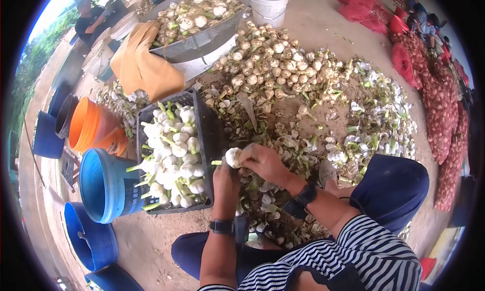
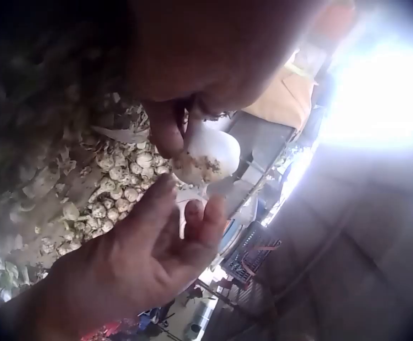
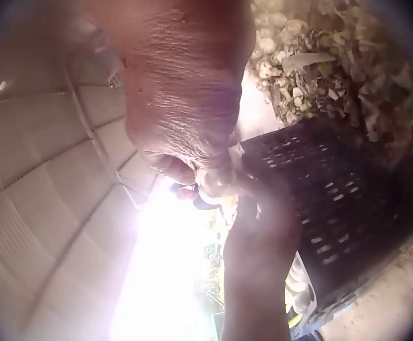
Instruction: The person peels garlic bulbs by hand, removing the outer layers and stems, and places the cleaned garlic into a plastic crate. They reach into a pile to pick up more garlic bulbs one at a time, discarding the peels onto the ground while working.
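Observation:
A white garlic bulb (image 1: 233, 157) with a short green stem is held in front of the person, beside the crate. The left hand (image 1: 226, 182) grips it from below in the head view. Curled fingers of the right hand (image 1: 265, 162) pinch at its right side. Brown, dirty skin shows on the bulb's root end (image 2: 205, 165) in the left wrist view, with the right thumb and fingertips right at it. In the right wrist view the back of the right hand (image 3: 185, 106) partly hides the bulb. A dark crate (image 1: 204, 139) heaped with cleaned white garlic (image 1: 174, 154) stands left of the hands.
Dirty garlic bulbs (image 1: 278, 63) are piled ahead on the floor, with peelings (image 1: 379, 114) to the right. A metal tub (image 1: 202, 46) of garlic stands at the back, an orange cloth (image 1: 146, 63) over its edge. Blue buckets (image 1: 101, 185) and orange buckets (image 1: 86, 124) line the left. Red net sacks (image 1: 437, 104) lie far right.

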Demonstrator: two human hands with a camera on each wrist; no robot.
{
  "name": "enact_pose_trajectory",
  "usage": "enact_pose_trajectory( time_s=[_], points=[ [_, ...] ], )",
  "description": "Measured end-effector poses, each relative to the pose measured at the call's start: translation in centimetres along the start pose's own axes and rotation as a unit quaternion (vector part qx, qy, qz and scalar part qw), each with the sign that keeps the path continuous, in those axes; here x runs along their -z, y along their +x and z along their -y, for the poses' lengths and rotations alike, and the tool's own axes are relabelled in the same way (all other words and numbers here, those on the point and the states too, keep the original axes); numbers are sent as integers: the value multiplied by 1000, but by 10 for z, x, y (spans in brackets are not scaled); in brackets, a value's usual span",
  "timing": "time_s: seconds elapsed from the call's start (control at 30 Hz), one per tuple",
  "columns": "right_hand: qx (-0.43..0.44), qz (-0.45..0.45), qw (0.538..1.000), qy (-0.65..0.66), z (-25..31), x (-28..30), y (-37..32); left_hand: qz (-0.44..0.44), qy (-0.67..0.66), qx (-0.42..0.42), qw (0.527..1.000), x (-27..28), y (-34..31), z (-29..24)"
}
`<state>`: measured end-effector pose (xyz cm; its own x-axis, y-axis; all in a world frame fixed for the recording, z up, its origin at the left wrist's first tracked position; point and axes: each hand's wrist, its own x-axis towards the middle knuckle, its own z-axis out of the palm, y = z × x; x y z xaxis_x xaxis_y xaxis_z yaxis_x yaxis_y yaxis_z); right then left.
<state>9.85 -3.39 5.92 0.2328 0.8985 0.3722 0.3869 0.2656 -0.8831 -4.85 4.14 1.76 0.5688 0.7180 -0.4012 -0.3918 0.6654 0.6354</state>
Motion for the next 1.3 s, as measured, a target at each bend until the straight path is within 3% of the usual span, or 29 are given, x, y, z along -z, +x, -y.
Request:
enact_pose_trajectory(
  time_s=[0.03, 0.07, 0.1, 0.13, 0.2, 0.23, 0.3, 0.4, 0.5, 0.53, 0.63, 0.73, 0.83, 0.9, 0.93, 1.0, 1.03, 1.1, 1.17, 1.2, 1.3],
  points=[
    [-99, -47, 986, 127, -10, -2, 3, -11, 101, -43, 994, -3, -3, -4],
    [-196, -92, 943, 252, -22, -2, 7, -21, 200, -86, 976, -8, -10, -13],
    [-286, -135, 874, 369, -37, -1, 10, -40, 200, -106, 973, -7, -10, -21],
    [-281, -129, 881, 358, -65, 3, 11, -59, 200, -126, 970, -6, -10, -29],
    [-228, -77, 968, 66, -119, 18, 9, -116, 4, -119, 986, 9, -2, -50],
    [-191, -46, 977, -84, -145, 27, 11, -113, -56, -192, 973, 14, 2, -56],
    [-187, -4, 961, -203, -194, 42, 22, -173, -250, -193, 933, 16, -4, -73],
    [-145, 33, 931, -333, -236, 49, 57, -187, -160, -166, 955, -3, -8, -59],
    [-111, 60, 875, -468, -271, 46, 81, 6, -59, -10, 998, 3, -4, -23],
    [-103, 69, 847, -518, -280, 45, 83, 3, -1, 20, 1000, -1, -4, -14],
    [-122, 47, 821, -555, -288, 53, 84, -8, 137, 82, 987, -12, -4, 3],
    [-114, 9, 838, -533, -288, 71, 75, -13, 213, 87, 973, -21, -3, 4],
    [-292, -47, 894, -336, -271, 80, 44, -6, 245, 80, 966, -15, -1, 11],
    [-362, -71, 926, -82, -250, 63, 13, 11, 321, -2, 947, 7, 12, 31],
    [-389, -80, 916, 48, -230, 53, -2, 17, 357, -42, 933, 9, 13, 36],
    [-401, -88, 894, 179, -171, 29, -19, -16, 477, -99, 873, 8, 11, 40],
    [-388, -101, 883, 244, -149, 15, -25, -33, 534, -126, 836, 4, 10, 40],
    [-361, -121, 849, 368, -115, -7, -34, -10, 575, -151, 804, -1, 7, 37],
    [-365, -128, 845, 369, -96, -15, -39, 24, 643, -136, 753, -14, 1, 28],
    [-367, -141, 841, 371, -93, -16, -40, 19, 637, -142, 757, -24, -5, 27],
    [-372, -158, 852, 333, -68, -10, -34, 27, 686, -270, 676, -25, -8, 32]
  ],
)
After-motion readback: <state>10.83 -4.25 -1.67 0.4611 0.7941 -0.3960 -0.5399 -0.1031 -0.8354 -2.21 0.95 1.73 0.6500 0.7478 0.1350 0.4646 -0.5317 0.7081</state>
